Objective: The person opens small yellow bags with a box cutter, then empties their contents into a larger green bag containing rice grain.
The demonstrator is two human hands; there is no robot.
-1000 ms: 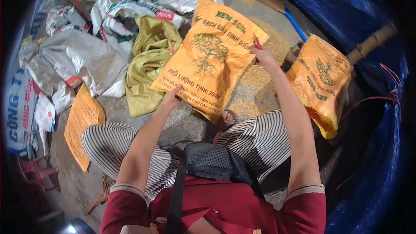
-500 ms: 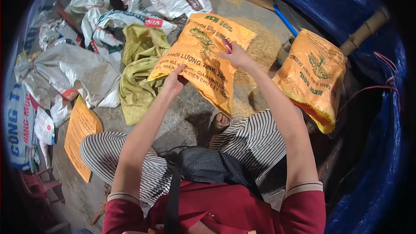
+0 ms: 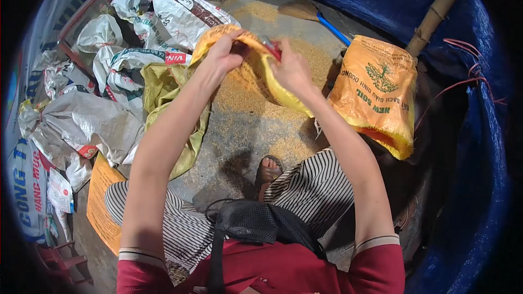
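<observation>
My left hand is closed on the edge of an orange plastic soil bag, raised in front of me and folded so its yellow inner side shows. My right hand is closed round a small red-handled tool with a greyish tip, held against the bag's edge; I cannot make out its exact kind. A second orange soil bag, printed NEW SOIL, lies at the right with its mouth towards me.
White sacks are heaped at the left beside an olive-green sack. Grain or husks are scattered on the floor. A blue-handled tool lies at the back. A bamboo pole and blue tarp border the right. An orange sheet lies by my knee.
The bag has been lifted and turned from its printed face to its edge and yellow inside. Both hands have moved up and closer together, and the view has shifted slightly.
</observation>
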